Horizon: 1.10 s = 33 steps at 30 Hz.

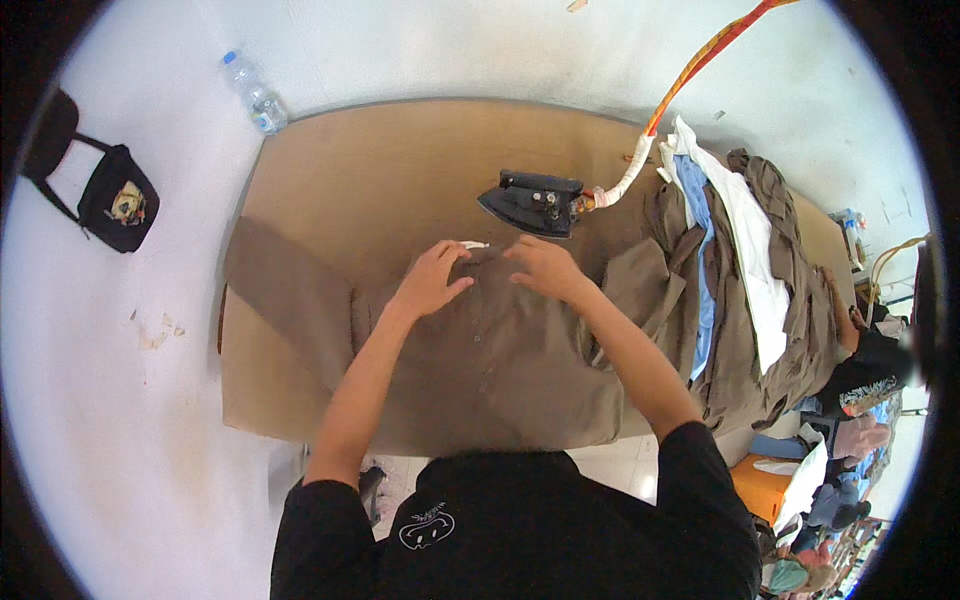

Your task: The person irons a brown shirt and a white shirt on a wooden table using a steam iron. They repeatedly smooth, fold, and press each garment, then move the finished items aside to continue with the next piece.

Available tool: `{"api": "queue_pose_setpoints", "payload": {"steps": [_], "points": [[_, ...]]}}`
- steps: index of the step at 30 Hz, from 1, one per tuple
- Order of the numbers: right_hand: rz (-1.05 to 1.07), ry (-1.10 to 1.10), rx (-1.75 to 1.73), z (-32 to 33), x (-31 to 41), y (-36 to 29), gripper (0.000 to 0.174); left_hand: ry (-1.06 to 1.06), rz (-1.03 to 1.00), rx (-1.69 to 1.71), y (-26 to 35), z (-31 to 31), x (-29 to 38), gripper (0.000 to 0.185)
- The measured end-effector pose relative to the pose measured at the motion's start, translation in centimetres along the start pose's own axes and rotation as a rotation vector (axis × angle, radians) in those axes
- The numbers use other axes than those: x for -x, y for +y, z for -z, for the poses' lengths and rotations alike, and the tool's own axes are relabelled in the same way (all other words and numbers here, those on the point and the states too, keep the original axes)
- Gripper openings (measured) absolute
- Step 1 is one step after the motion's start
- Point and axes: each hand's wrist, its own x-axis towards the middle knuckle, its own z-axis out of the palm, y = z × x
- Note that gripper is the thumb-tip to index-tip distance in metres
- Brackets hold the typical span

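Note:
A brown button-up shirt (517, 360) lies spread on the tan table (337, 165), its buttons running down the middle and one sleeve out to the left. At the left side of its collar is my left hand (437, 279), fingers curved and thumb apart. My right hand (546, 266) is at the collar's right side, fingers bent likewise. Whether either hand pinches the cloth cannot be told. Between the hands shows a small white piece (474, 244) at the collar. Just beyond them rests a black electric iron (534, 202), its tip to the left and its wrapped cord rising to the upper right.
Brown, blue and white garments (750, 262) are heaped on the table's right part. A plastic bottle (255, 94) stands by the far left corner. A black bag (120, 199) hangs at the left wall. Another person's arm (844, 315) reaches the heap's right edge. An orange box (757, 487) is at lower right.

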Motion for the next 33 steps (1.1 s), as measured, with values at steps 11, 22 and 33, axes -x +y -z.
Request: {"api": "queue_pose_setpoints", "payload": {"steps": [11,22,33], "points": [[0.129,-0.662,0.029,2.6,-7.4,6.2,0.040,-0.998,0.069,-0.592,-3.5,1.0,-5.6,0.064],[-0.058,-0.673,0.065,-0.2,-7.3,6.8,0.052,-0.644,-0.036,-0.362,-6.6,2.8,-4.6,0.058],[-0.189,-0.785,0.159,0.9,-8.7,5.1,0.055,-0.599,0.039,-0.270,-8.7,3.1,-5.0,0.040]]}}
